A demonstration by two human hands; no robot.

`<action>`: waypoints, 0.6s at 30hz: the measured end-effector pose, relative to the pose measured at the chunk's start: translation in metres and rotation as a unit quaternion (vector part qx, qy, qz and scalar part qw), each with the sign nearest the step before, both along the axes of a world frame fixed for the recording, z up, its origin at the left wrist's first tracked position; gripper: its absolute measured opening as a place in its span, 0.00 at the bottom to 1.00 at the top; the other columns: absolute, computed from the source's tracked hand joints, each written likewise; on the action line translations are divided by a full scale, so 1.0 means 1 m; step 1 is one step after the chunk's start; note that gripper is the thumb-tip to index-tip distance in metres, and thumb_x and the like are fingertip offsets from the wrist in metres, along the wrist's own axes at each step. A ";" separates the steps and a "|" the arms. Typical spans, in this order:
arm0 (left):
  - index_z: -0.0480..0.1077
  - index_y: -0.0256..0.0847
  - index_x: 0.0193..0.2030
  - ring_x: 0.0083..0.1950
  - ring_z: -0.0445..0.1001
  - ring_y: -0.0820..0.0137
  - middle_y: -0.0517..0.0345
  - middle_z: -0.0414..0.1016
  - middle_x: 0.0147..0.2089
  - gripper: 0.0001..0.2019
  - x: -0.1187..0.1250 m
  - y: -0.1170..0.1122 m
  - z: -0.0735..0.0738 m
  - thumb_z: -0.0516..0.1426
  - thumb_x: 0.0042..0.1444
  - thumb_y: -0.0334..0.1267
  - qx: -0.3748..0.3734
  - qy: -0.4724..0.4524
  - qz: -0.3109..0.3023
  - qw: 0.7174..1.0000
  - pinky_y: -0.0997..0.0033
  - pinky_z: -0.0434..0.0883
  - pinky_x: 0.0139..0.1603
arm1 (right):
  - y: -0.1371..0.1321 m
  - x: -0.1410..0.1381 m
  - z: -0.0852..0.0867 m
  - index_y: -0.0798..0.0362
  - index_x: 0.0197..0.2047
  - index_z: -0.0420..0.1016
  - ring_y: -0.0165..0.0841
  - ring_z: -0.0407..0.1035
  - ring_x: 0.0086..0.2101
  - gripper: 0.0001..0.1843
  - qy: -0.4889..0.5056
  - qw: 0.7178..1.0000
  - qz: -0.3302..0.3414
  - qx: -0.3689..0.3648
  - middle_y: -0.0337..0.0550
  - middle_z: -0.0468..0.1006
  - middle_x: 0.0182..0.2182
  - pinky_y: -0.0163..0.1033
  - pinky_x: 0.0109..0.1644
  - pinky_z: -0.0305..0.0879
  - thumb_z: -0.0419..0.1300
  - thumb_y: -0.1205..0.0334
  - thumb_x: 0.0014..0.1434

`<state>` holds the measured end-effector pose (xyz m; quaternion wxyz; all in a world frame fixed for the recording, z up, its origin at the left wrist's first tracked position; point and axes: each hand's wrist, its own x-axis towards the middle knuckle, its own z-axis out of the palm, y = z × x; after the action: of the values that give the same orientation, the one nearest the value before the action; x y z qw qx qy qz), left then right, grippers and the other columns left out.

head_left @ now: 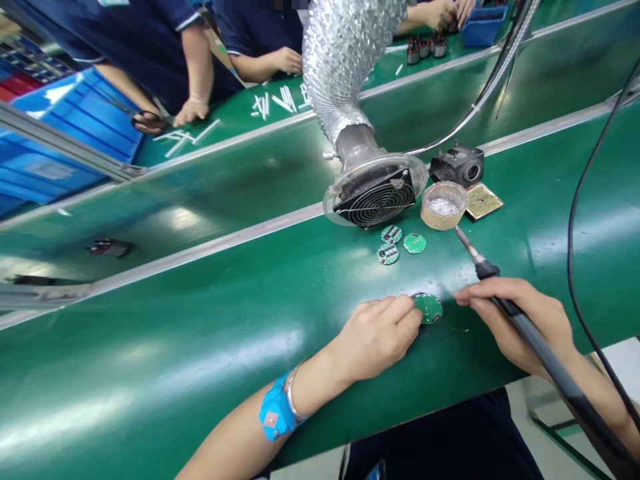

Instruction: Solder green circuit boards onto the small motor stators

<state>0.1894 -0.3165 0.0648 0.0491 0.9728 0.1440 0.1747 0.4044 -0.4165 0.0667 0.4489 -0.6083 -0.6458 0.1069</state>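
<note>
My left hand (383, 333) is closed on the edge of a round green circuit board (429, 309) at the front of the green bench. A blue wrist strap (278, 408) is on that wrist. My right hand (525, 323) grips a soldering iron (520, 323), the handle lying across the hand. The iron's tip points up and away, close to the front of a tan round pot (443, 207) with silvery contents; whether it touches the pot I cannot tell. Beyond my left hand lie a plain green round board (415, 243) and two boards with dark parts (388, 253).
A fume fan (380, 199) on a foil duct (345, 60) hangs over the boards. Behind the pot are a black iron stand (457, 165) and a square sponge tray (483, 201). A black cable (573, 247) runs down the right. Co-workers' hands (193, 110) work across the divider.
</note>
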 end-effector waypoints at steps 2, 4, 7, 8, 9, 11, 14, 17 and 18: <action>0.71 0.39 0.37 0.28 0.67 0.72 0.59 0.70 0.30 0.08 0.000 -0.003 0.002 0.51 0.63 0.31 -0.016 -0.020 0.009 1.000 0.71 0.62 0.24 | 0.010 0.003 0.000 0.48 0.45 0.72 0.33 0.79 0.37 0.09 -0.002 0.999 0.022 -0.039 0.40 0.82 0.38 0.34 0.39 0.76 0.60 0.67 0.61; 0.72 0.38 0.40 0.29 0.69 0.71 0.58 0.72 0.32 0.06 0.004 -0.010 0.002 0.54 0.60 0.33 -0.032 -0.064 0.005 0.997 0.69 0.64 0.26 | 0.018 0.005 0.000 0.49 0.46 0.70 0.34 0.78 0.39 0.10 0.013 0.996 0.046 -0.070 0.42 0.81 0.40 0.34 0.40 0.76 0.61 0.67 0.60; 0.72 0.37 0.44 0.27 0.68 0.71 0.60 0.70 0.29 0.08 0.016 -0.026 -0.006 0.56 0.60 0.36 -0.022 -0.106 -0.014 0.994 0.68 0.64 0.25 | 0.027 0.004 -0.002 0.49 0.46 0.68 0.32 0.78 0.39 0.12 0.048 0.989 0.086 -0.108 0.41 0.81 0.41 0.35 0.43 0.76 0.61 0.68 0.59; 0.72 0.37 0.45 0.25 0.67 0.71 0.61 0.69 0.27 0.08 0.020 -0.031 -0.010 0.56 0.60 0.35 -0.012 -0.106 -0.017 0.994 0.68 0.63 0.24 | 0.030 0.003 -0.003 0.49 0.46 0.68 0.32 0.78 0.39 0.12 0.059 0.986 0.099 -0.117 0.41 0.81 0.41 0.35 0.43 0.76 0.61 0.68 0.58; 0.73 0.38 0.44 0.24 0.66 0.72 0.62 0.68 0.26 0.08 0.024 -0.035 -0.013 0.55 0.61 0.34 -0.003 -0.104 -0.018 0.994 0.69 0.62 0.24 | 0.032 0.001 -0.004 0.49 0.46 0.67 0.31 0.77 0.39 0.13 0.070 0.983 0.113 -0.124 0.41 0.81 0.41 0.35 0.44 0.75 0.61 0.68 0.58; 0.74 0.39 0.40 0.24 0.65 0.72 0.62 0.67 0.24 0.08 0.028 -0.038 -0.017 0.53 0.62 0.30 -0.007 -0.109 -0.015 0.994 0.70 0.61 0.23 | 0.036 -0.004 -0.007 0.49 0.47 0.66 0.31 0.77 0.40 0.15 0.086 0.977 0.139 -0.136 0.40 0.80 0.41 0.36 0.46 0.75 0.62 0.67 0.57; 0.74 0.39 0.35 0.27 0.68 0.73 0.59 0.69 0.27 0.07 0.022 -0.034 -0.014 0.54 0.60 0.31 -0.138 -0.143 0.019 0.980 0.73 0.64 0.27 | 0.040 -0.012 -0.010 0.48 0.48 0.65 0.31 0.76 0.40 0.18 0.074 0.974 0.157 -0.147 0.39 0.79 0.40 0.35 0.45 0.73 0.63 0.68 0.56; 0.74 0.37 0.31 0.25 0.65 0.77 0.60 0.68 0.28 0.06 0.010 -0.024 -0.008 0.57 0.56 0.32 -0.362 -0.164 0.130 0.908 0.77 0.64 0.26 | 0.042 -0.017 -0.009 0.48 0.47 0.64 0.30 0.75 0.38 0.16 0.033 0.974 0.173 -0.144 0.38 0.78 0.39 0.33 0.41 0.71 0.58 0.72 0.57; 0.73 0.36 0.29 0.24 0.62 0.79 0.61 0.66 0.27 0.06 0.007 -0.020 -0.007 0.58 0.55 0.33 -0.425 -0.162 0.169 0.875 0.78 0.62 0.24 | 0.042 -0.018 -0.008 0.48 0.47 0.64 0.30 0.75 0.38 0.16 0.024 0.972 0.183 -0.145 0.38 0.78 0.39 0.33 0.41 0.70 0.57 0.72 0.58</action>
<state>0.1964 -0.3361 0.0577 0.4498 0.7774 0.3566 0.2572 0.3864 -0.3746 0.0587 0.3442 -0.5358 -0.7128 0.2937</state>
